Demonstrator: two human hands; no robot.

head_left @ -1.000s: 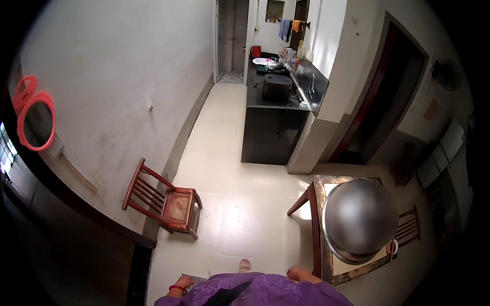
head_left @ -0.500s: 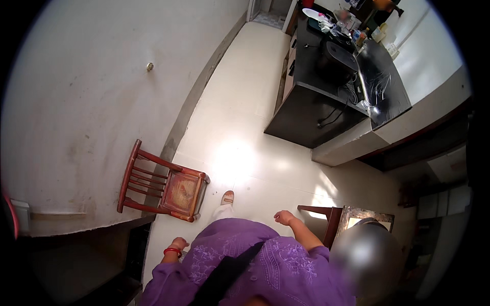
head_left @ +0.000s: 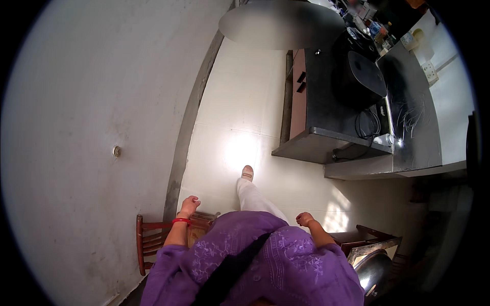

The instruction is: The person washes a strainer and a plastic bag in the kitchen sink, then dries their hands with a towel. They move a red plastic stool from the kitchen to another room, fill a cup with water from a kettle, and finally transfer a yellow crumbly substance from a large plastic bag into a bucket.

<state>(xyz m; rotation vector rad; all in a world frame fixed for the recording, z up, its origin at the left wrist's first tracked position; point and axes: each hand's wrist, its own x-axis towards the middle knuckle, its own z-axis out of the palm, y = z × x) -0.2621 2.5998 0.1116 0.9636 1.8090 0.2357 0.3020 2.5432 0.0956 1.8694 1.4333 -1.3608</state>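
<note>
Just stepped forward, dangling half-curled left hand (head_left: 190,206) beside the wooden chair (head_left: 196,232), half-curled right hand (head_left: 305,220) near the table (head_left: 372,247); cannot tell whether pinching anything; now closer to the black counter (head_left: 324,102), seemingly walking rather than handling

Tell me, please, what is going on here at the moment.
A person in a purple top stands on a pale floor, one shoe forward. The left hand is loosely curled, its forearm crossing in front of a wooden chair. The right hand, also curled, is nearest a table bearing a dark round object. I see nothing clearly held in either hand. Ahead, a black appliance sits on the dark counter.
</note>
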